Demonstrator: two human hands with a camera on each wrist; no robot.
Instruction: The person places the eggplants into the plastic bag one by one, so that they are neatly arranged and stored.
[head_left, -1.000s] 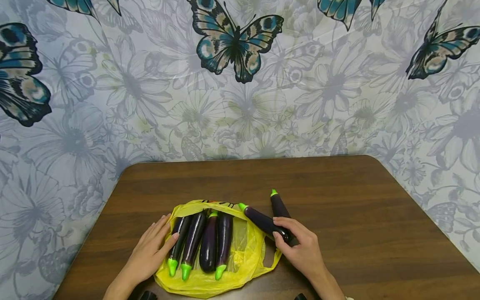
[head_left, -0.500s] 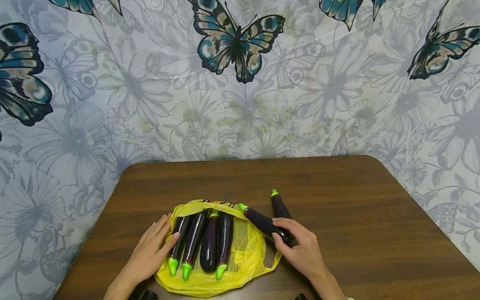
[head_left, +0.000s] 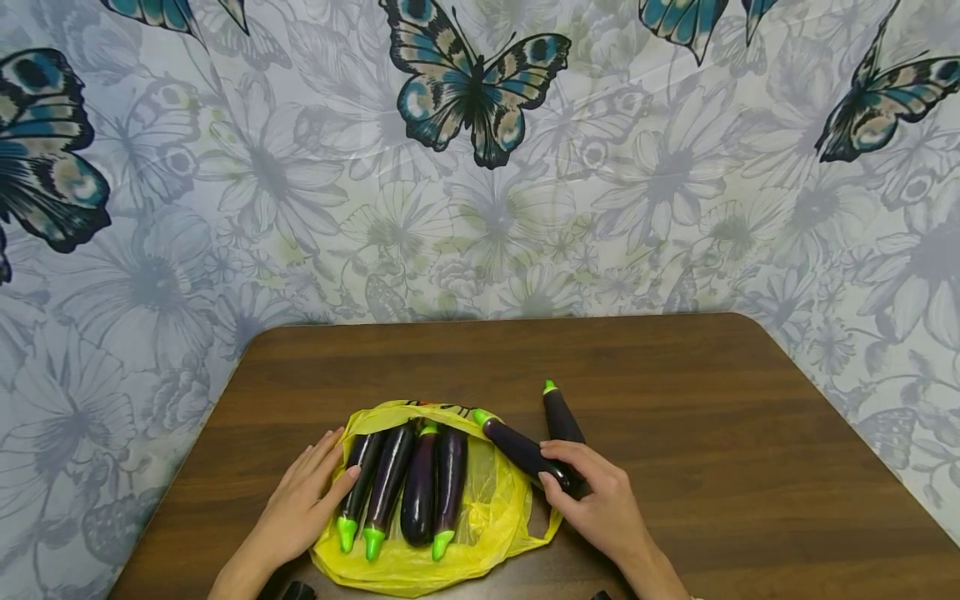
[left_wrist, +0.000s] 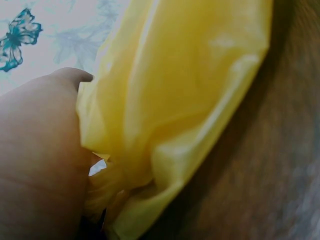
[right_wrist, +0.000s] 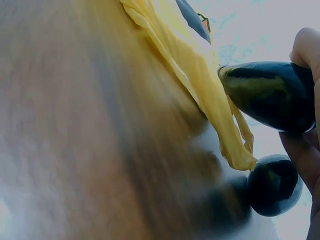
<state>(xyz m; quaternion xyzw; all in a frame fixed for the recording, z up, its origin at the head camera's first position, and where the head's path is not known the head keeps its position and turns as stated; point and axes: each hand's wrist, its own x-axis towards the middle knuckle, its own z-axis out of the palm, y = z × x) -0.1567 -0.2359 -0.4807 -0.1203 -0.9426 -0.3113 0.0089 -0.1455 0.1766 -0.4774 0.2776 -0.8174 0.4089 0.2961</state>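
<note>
Near the front edge of the brown wooden table [head_left: 675,392], the right hand [head_left: 600,500] curls its fingers round the rounded end of a dark purple eggplant [head_left: 517,447], whose long axis slants so its green stem tip points toward the far left corner, over a yellow plastic bag [head_left: 487,508]. Flat and relaxed, the left hand [head_left: 303,500] presses the bag's left edge, grasping nothing. Four eggplants [head_left: 412,483] lie side by side in the bag; another eggplant [head_left: 561,414] lies just beside the held one.

Two bare forearms are seen, each ending in a bare hand: the left hand [head_left: 300,500] and the right hand [head_left: 600,500]. No sleeves, rings or gloves are worn. Short, unpainted nails are shown.
</note>
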